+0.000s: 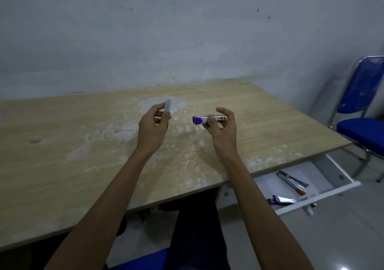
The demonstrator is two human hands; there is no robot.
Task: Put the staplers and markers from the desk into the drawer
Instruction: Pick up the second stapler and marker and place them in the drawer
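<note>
My left hand [153,125] holds a small silver stapler [168,106] upright above the middle of the wooden desk [62,145]. My right hand [223,128] grips a purple and silver stapler [202,119] that lies sideways, purple end to the left. Both hands hover a little above the desk top. The white drawer [324,195] stands pulled out under the desk's right end. Inside it lie a silver stapler [291,179] with an orange tip and a purple and white stapler [283,199]. No marker shows in view.
A blue chair [361,128] with a metal frame stands right of the desk. A grey wall runs behind the desk. My legs and a blue seat edge [141,261] are below the desk's front edge. The desk top has worn pale patches.
</note>
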